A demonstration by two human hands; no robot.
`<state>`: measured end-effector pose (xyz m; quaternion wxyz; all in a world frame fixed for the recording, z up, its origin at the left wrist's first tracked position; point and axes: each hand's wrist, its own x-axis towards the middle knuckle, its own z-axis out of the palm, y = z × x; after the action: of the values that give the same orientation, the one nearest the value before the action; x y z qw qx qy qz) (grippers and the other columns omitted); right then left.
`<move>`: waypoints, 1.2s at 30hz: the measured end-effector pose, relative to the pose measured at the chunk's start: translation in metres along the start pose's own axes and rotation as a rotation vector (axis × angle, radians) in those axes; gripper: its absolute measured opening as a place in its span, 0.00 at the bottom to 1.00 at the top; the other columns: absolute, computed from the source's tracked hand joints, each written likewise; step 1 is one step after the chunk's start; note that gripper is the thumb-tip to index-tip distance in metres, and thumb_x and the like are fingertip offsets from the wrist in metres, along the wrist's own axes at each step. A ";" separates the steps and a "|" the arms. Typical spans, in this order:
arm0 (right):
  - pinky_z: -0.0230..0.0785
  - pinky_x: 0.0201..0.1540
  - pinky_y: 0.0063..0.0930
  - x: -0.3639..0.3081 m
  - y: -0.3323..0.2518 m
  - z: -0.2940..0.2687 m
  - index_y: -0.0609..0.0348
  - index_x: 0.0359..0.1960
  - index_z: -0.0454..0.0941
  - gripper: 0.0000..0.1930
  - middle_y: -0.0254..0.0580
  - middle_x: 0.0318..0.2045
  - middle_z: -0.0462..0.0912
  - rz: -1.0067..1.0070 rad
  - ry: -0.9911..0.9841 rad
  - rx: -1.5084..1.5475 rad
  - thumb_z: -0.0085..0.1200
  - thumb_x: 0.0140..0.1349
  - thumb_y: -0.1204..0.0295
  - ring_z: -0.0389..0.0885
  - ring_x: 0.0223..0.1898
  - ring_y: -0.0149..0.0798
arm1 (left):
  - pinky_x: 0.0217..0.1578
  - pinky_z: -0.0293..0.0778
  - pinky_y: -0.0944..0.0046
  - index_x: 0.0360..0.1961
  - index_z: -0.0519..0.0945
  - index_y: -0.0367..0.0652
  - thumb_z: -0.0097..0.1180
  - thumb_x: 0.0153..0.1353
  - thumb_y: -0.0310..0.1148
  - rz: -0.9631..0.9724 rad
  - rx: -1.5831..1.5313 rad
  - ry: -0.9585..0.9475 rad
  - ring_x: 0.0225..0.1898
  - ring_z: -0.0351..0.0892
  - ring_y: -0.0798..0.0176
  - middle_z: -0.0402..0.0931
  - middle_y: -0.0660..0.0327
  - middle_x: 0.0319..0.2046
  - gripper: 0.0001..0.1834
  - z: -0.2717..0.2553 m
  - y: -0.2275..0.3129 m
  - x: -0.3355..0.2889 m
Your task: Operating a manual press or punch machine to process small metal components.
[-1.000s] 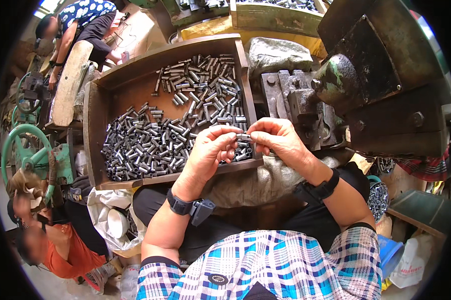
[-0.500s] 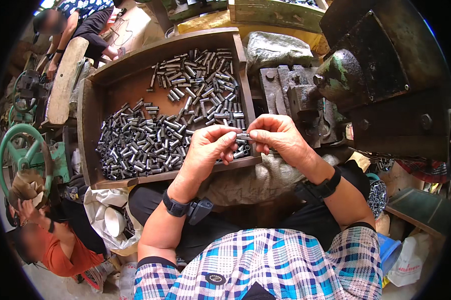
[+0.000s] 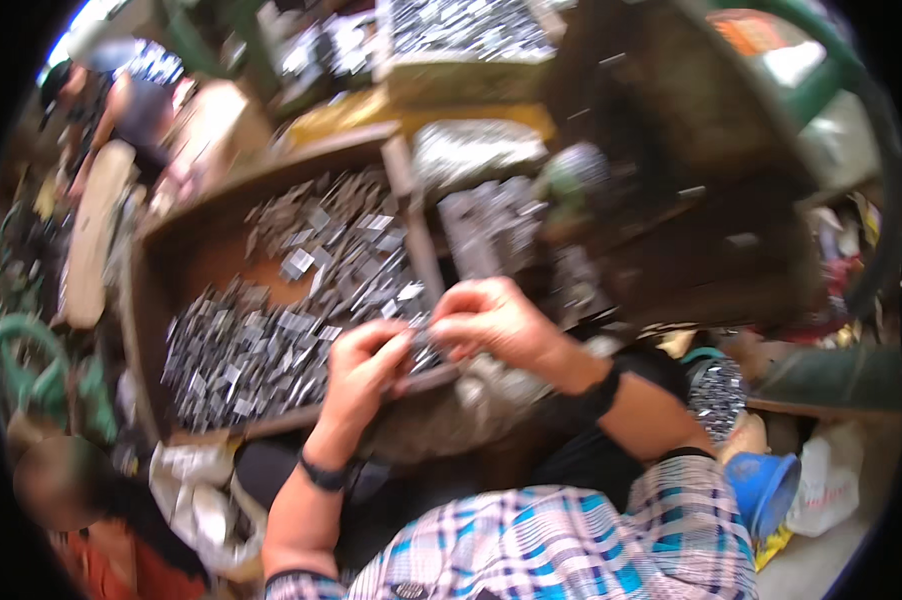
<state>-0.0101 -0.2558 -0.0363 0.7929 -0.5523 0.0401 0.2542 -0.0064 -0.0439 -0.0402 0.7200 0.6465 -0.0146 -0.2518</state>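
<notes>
My left hand and my right hand meet over the front right corner of a wooden tray. Between their pinched fingertips is a short metal tube, smeared by motion, so its ends do not show clearly. Both hands seem closed on it, thumbs against forefingers. Beneath and to the left, many loose metal tubes like it lie heaped in the tray. A patch of the tray's brown bottom shows behind the heap.
A dark, heavy machine stands right of the tray, with a metal fixture beside it. A second box of metal parts is at the back. A blue bucket stands at lower right. Two people are at the left.
The whole view has swung and blurred, so the tray and machine sit further left and more shows at the back and right. My hands still hold the tube between them.
</notes>
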 end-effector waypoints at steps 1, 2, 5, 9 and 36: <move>0.71 0.24 0.18 -0.001 -0.002 0.000 0.61 0.31 0.78 0.07 0.34 0.24 0.80 0.013 -0.023 -0.031 0.59 0.55 0.71 0.78 0.23 0.24 | 0.14 0.63 0.75 0.35 0.78 0.35 0.55 0.59 0.30 -0.084 -0.127 -0.005 0.15 0.68 0.75 0.72 0.65 0.18 0.09 0.002 0.001 -0.001; 0.71 0.23 0.18 -0.002 -0.003 -0.001 0.61 0.30 0.77 0.07 0.34 0.24 0.80 0.008 -0.036 -0.034 0.58 0.56 0.70 0.78 0.23 0.24 | 0.13 0.63 0.75 0.35 0.78 0.34 0.54 0.60 0.29 -0.033 -0.089 0.013 0.14 0.68 0.73 0.72 0.63 0.18 0.08 0.006 0.002 -0.001; 0.71 0.22 0.19 -0.002 -0.005 0.003 0.61 0.28 0.76 0.07 0.33 0.22 0.78 0.064 -0.055 0.051 0.56 0.55 0.70 0.77 0.21 0.25 | 0.13 0.64 0.75 0.35 0.78 0.35 0.53 0.61 0.29 0.111 -0.043 -0.004 0.14 0.67 0.74 0.72 0.64 0.18 0.08 0.010 0.005 -0.004; 0.70 0.19 0.19 -0.002 0.003 0.004 0.62 0.27 0.75 0.07 0.33 0.19 0.77 -0.133 -0.035 -0.036 0.56 0.55 0.71 0.76 0.19 0.25 | 0.13 0.64 0.76 0.35 0.77 0.35 0.53 0.62 0.30 0.076 -0.130 0.028 0.14 0.67 0.75 0.73 0.64 0.18 0.08 0.011 -0.003 -0.003; 0.68 0.22 0.15 -0.141 0.021 0.071 0.61 0.31 0.76 0.06 0.31 0.23 0.78 -0.339 0.021 -0.121 0.56 0.60 0.70 0.76 0.21 0.22 | 0.16 0.65 0.76 0.36 0.77 0.37 0.53 0.63 0.31 0.215 -0.026 0.066 0.17 0.69 0.76 0.74 0.67 0.21 0.08 0.067 0.014 -0.146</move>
<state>-0.1576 -0.2374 0.0214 0.7893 -0.6004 -0.0608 0.1132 -0.1522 -0.0497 0.0280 0.7514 0.6396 -0.0567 -0.1521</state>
